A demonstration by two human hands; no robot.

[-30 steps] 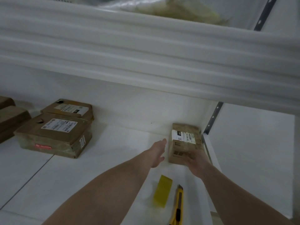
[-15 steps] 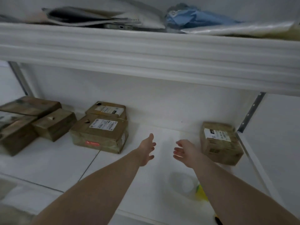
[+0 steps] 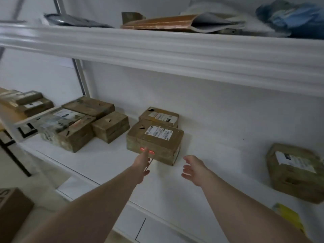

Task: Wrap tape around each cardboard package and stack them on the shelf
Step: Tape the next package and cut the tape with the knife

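A taped cardboard package with a white label (image 3: 154, 141) sits mid-shelf on the white shelf (image 3: 108, 160), with a second labelled package (image 3: 159, 116) behind it. My left hand (image 3: 142, 163) reaches toward its front face, fingers apart, fingertips at a red mark on the box. My right hand (image 3: 193, 170) hovers open just right of that package, holding nothing. Another labelled package (image 3: 296, 171) lies alone at the shelf's right end.
Several more brown packages (image 3: 84, 123) cluster on the shelf's left side. The upper shelf (image 3: 157, 50) holds mailers and a blue bag (image 3: 294, 16). A yellow item (image 3: 289, 214) lies on the shelf at lower right. A cardboard box (image 3: 12, 207) stands on the floor at lower left.
My right hand let go of the right-end package. Both hands moved left toward the middle package, and the view swung left, bringing the left-side packages into sight.
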